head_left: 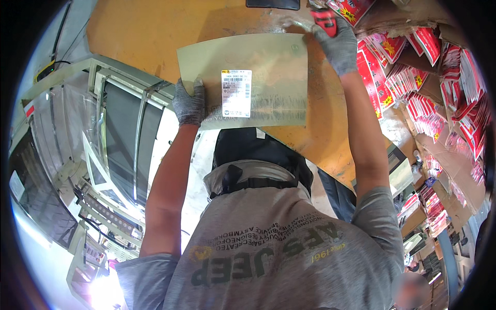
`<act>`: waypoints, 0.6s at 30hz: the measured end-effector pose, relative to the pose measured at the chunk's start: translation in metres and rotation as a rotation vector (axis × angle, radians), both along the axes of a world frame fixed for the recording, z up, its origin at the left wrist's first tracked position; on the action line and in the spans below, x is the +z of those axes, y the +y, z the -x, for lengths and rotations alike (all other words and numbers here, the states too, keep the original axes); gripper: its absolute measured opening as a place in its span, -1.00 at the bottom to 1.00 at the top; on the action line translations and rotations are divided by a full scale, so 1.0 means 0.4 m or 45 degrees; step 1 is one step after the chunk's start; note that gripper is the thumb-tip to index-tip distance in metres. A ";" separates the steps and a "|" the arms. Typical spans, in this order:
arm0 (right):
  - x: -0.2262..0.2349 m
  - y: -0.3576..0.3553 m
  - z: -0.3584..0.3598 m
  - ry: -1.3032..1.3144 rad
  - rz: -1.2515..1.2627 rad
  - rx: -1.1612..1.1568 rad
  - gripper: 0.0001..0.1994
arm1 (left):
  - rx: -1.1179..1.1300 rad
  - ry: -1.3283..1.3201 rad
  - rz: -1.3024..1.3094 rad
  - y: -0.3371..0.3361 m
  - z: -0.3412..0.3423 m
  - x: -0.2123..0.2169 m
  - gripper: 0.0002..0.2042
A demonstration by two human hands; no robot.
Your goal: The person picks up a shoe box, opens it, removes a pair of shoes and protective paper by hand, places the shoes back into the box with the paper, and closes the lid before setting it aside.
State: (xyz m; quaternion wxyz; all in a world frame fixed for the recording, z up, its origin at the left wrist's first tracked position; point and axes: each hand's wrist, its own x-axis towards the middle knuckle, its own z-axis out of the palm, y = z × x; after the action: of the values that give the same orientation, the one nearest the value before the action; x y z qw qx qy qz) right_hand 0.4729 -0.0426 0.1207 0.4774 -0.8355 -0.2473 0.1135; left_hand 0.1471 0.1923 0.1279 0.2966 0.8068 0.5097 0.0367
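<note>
A flat greenish, glossy sheet [279,67] lies in front of me, reaching past the near edge of the orange-brown tabletop. A white printed label [236,94] sits near its middle. My left hand [189,103], in a grey glove, is closed on the sheet's left edge; the thumb shows on top, the other fingers are partly hidden. Beyond the sheet's far right corner, my gloved right hand [338,46] is closed around a small red object [324,23] with dark marks. Its exact kind is not clear.
Cardboard boxes [449,170] packed with red-and-white printed packets [413,82] line the right side. A dark flat object [273,4] rests at the tabletop's [139,31] far edge. To the left stands a pale metal machine frame [93,77] with dark panels.
</note>
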 end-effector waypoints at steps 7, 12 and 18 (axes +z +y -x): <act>0.366 0.111 0.215 -0.191 0.719 0.501 -0.59 | -0.005 -0.013 -0.014 -0.008 -0.011 0.024 -0.49; 0.220 0.220 0.302 0.060 0.933 0.571 -0.55 | -0.025 -0.056 -0.021 0.007 -0.025 0.013 -0.52; 0.261 0.074 0.239 0.447 0.588 0.382 -0.49 | -0.018 -0.042 -0.041 0.002 0.005 -0.013 -0.47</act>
State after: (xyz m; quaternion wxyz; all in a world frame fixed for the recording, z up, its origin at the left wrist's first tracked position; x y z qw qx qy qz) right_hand 0.3772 -0.0129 0.2250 0.2885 -0.8436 -0.2493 0.3781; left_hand 0.1450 0.1930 0.1228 0.2923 0.8143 0.4984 0.0562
